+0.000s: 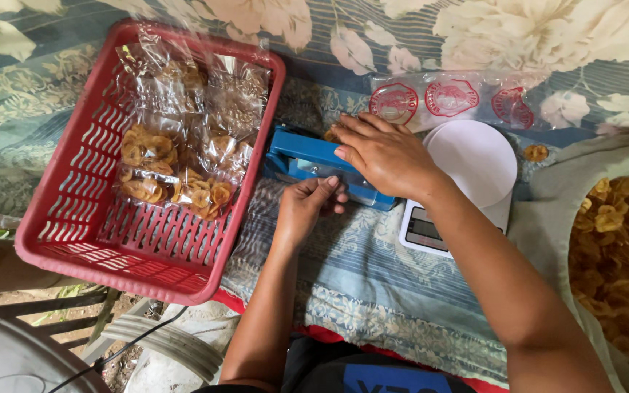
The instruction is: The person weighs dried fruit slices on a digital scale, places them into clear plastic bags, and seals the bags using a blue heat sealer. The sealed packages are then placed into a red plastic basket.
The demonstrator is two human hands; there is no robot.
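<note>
The blue heat sealer (314,164) is lying on the flowered cloth (373,269) in front of the person, between the red basket (60,218) and the white kitchen scale (467,182). Nearest the body, the left hand (307,207) is curling its fingers against the sealer's near edge, pinching what seems to be a bag; the bag itself is hidden. Just beyond, the right hand (387,156) is pressing flat on the sealer bar, fingers stretched out and close together. Judging by this, one bag is being closed now. Several sealed chip packets (176,167) are already lying in the basket. To the right, a heap of loose chips (620,255) is waiting, and empty printed bags (453,98) are lying farther back.
</note>
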